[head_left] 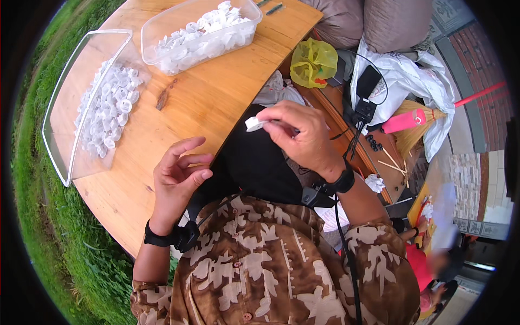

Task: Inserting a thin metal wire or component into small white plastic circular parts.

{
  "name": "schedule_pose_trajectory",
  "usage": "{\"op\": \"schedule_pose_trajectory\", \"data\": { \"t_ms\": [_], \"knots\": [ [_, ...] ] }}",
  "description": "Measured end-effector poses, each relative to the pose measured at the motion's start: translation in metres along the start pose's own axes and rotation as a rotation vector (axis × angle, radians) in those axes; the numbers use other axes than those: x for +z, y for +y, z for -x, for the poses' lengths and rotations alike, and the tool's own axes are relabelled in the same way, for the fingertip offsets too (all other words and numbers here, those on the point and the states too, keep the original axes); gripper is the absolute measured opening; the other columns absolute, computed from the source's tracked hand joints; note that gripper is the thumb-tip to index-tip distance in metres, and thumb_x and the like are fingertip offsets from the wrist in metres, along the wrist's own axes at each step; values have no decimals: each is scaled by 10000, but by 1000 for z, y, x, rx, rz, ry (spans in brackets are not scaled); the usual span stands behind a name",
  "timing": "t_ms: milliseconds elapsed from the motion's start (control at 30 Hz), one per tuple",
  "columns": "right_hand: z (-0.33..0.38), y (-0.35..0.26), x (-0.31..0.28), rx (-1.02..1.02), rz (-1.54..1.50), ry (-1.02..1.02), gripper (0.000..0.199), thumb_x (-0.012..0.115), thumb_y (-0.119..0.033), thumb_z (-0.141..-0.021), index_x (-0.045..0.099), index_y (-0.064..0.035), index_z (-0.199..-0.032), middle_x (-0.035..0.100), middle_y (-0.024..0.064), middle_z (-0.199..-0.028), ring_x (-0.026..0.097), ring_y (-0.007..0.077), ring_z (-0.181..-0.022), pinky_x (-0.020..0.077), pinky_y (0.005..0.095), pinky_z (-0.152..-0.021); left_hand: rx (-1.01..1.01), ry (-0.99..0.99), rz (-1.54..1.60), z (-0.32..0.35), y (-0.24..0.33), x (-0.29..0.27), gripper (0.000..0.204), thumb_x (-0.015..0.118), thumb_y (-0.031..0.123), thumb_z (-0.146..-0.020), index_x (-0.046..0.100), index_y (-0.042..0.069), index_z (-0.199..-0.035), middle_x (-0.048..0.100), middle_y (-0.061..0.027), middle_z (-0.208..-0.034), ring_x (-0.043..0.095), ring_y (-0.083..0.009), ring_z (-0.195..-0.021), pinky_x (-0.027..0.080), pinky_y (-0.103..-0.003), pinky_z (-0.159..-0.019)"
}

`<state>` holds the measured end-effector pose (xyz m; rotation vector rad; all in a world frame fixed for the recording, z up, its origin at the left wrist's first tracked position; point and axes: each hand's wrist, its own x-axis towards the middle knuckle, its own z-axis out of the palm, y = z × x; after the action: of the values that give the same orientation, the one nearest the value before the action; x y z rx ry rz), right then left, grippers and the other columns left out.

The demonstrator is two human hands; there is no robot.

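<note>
My right hand (304, 135) pinches a small white round plastic piece (252, 124) between thumb and fingertips, raised over my lap near the table edge. Part of a thin dark thing shows by these fingers; I cannot make out what it is. At the table's near edge, my left hand (181, 170) is empty, its fingers curled but apart. On the wooden table (189, 103), a clear plastic bin (58, 89) at the left holds many small white plastic pieces (111, 105). Farther back, a second clear tub (246, 37) is heaped with similar white pieces.
Small dark tools (274, 8) lie on the table's far edge. To the right are a yellow plastic bag (314, 62), a white sack (398, 67), a straw broom (414, 135) and a pink cylinder (403, 121). Grass (81, 238) borders the left; other people are at the lower right.
</note>
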<state>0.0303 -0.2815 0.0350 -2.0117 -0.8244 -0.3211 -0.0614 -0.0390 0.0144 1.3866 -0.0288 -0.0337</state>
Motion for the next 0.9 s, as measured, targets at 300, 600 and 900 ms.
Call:
{"op": "schedule_pose_trajectory", "data": {
  "t_ms": [300, 600, 900],
  "knots": [
    [264, 239, -221, 1151, -122, 862, 218, 623, -186, -859, 600, -50, -1027, 543, -17, -629, 426, 55, -405, 316, 216, -337, -56, 191, -55, -9, -12, -36, 394, 640, 56, -875, 512, 35, -1248, 558, -110, -1237, 609, -204, -1026, 512, -276, -845],
    [466, 263, -272, 1240, 6, 1068, 244, 727, -182, -748, 680, -42, -942, 648, 36, -714, 600, 112, -607, 470, 252, -572, -93, 256, -74, -8, -17, -46, 391, 578, 47, -915, 479, 38, -1293, 556, -105, -1248, 598, -188, -1056, 499, -258, -879],
    [558, 287, -319, 1369, 803, 487, 376, 661, -415, -758, 726, -90, -937, 704, 76, -889, 661, 165, -858, 491, 315, -800, -139, 239, -101, -12, -24, -62, 390, 561, 59, -931, 466, 36, -1308, 551, -107, -1258, 590, -190, -1076, 485, -258, -910]
  ]
}}
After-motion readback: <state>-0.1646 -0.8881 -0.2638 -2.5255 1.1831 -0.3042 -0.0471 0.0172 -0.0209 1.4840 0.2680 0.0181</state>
